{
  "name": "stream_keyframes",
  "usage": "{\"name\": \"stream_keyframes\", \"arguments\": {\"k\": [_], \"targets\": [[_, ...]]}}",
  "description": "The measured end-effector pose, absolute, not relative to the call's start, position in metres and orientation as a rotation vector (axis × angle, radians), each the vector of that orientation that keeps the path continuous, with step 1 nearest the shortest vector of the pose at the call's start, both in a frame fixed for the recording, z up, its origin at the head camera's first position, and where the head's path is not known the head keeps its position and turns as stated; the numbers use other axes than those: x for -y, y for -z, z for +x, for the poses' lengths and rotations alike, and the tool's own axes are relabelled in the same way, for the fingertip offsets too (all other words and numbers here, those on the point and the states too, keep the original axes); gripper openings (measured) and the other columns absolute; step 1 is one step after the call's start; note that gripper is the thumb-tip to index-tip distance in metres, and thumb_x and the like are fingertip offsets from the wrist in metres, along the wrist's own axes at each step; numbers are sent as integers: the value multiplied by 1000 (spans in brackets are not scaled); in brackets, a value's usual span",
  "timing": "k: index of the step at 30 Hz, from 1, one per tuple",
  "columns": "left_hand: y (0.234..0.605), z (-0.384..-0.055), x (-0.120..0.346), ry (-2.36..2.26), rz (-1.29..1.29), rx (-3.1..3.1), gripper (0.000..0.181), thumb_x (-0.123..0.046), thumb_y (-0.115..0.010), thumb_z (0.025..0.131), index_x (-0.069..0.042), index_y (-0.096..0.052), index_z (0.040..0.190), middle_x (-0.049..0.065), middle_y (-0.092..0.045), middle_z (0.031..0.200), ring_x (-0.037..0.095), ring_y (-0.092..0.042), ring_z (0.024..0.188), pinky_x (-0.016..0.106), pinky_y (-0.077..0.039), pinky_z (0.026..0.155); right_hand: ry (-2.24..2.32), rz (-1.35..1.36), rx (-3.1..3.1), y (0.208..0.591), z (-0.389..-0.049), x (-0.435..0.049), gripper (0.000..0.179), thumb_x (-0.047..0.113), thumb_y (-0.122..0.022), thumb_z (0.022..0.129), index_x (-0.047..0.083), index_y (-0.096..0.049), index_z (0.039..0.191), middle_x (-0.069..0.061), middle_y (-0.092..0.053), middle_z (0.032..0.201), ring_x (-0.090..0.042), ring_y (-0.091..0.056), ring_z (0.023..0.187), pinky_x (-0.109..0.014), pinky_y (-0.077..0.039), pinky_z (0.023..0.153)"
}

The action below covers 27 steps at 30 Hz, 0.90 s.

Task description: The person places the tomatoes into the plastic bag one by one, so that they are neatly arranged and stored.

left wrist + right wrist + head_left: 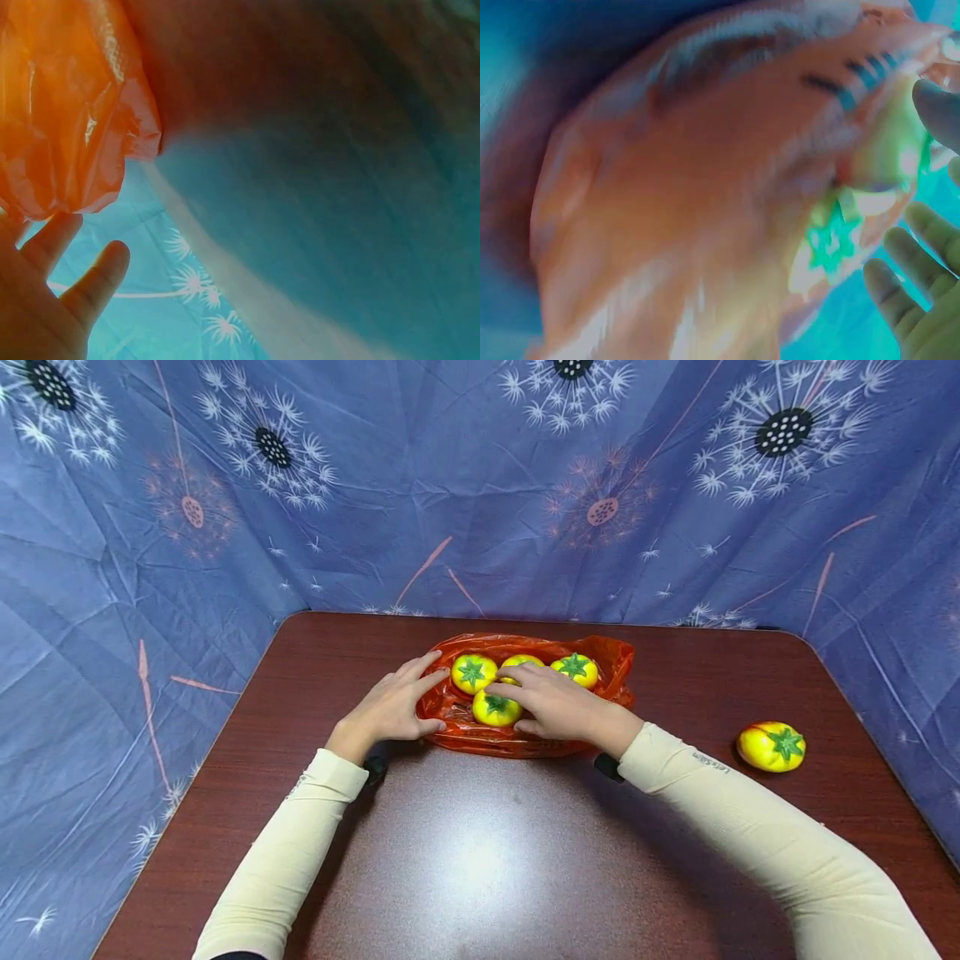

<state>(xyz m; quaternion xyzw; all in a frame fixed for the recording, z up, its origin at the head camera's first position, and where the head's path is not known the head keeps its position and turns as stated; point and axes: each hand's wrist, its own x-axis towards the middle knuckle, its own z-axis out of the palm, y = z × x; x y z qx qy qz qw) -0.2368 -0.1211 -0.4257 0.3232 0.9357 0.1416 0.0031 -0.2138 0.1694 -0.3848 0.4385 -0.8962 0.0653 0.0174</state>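
A thin red plastic bag (615,664) lies spread wide near the table's far edge. Several yellow fruits with green star-shaped leaf tops sit in its mouth, among them a left fruit (471,673), a right fruit (576,667) and a front fruit (491,710). My left hand (390,703) is at the bag's left end, fingers spread, fingertips right at the plastic. Over the front fruit reaches my right hand (558,703), fingers extended and apart, partly covering the fruit behind. In the right wrist view, the right fingers (919,259) are spread beside the bag, which is blurred.
Another yellow fruit (771,747) lies by itself on the brown table (480,877), toward the right edge. A blue cloth (450,485) with dandelion prints hangs behind the table and along its sides.
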Motion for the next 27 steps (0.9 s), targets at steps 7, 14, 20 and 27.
{"name": "stream_keyframes", "arguments": {"k": [7, 14, 20, 27], "targets": [[427, -237, 121, -444, 1028, -2946, 81, -44, -74, 80, -11, -46, 149, 12, -24, 165, 36, -33, 147, 56, -37, 114, -175, 1322, 2774, 369, -201, -197, 65, 22, -81, 82, 15, -54, 141, -16, -52, 145, -34, -52, 129, -53, -47, 104], [427, -237, 121, -445, 1024, -2945, 80, -45, -72, 82, -11, -46, 149, 11, -24, 165, 36, -33, 147, 57, -38, 113, -214, 1245, 2811, 362, -180, -229, 67, 23, -79, 84, 18, -51, 144, -15, -49, 147, -36, -47, 135, -56, -44, 106], [427, -238, 121, -441, 1025, -2939, 79, -46, -70, 83, -11, -45, 149, 11, -23, 166, 35, -32, 148, 58, -38, 112, -213, 1098, 2785, 350, -167, -264, 66, 21, -79, 83, 16, -52, 143, -17, -47, 148, -36, -47, 134, -58, -41, 106], [429, -239, 118, -439, 1009, -2928, 79, -45, -70, 84, -12, -44, 150, 10, -22, 166, 35, -31, 148, 57, -35, 115, -171, 999, 2790, 344, -153, -298, 68, 17, -81, 80, 15, -54, 142, -16, -49, 146, -36, -48, 132, -56, -42, 104]]}}
